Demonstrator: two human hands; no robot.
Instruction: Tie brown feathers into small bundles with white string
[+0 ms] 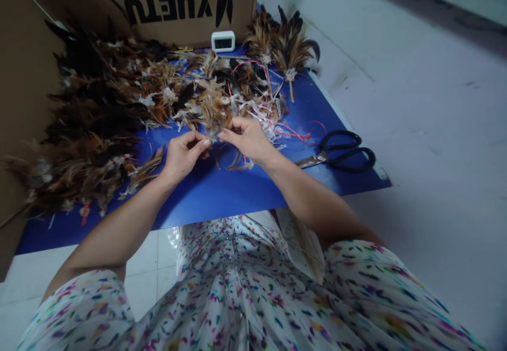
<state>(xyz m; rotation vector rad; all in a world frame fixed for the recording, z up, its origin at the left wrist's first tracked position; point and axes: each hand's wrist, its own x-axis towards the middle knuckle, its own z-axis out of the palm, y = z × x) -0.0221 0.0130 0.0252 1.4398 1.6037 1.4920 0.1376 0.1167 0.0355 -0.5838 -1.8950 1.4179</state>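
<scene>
Between my two hands, over the middle of the blue table, is a small bunch of brown feathers [215, 109] with pale fluff at its lower end. My right hand [249, 137] pinches the bunch near its base from the right. Close beside it, my left hand [186, 153] has thumb and finger pinched together at the lower left of the fluff; what lies between those fingertips is too small to make out. Beyond the hands spreads a loose pile of brown and black feathers [158, 82]. White and pink strips [263, 111] lie tangled just past my right hand.
Black-handled scissors [340, 150] lie on the blue tabletop [222, 192] at the right. Two feather bundles on sticks [291, 50] rest at the far right corner. A small white digital clock [223, 41] stands before a cardboard box [178, 2]. More feathers [87, 161] fill the left side.
</scene>
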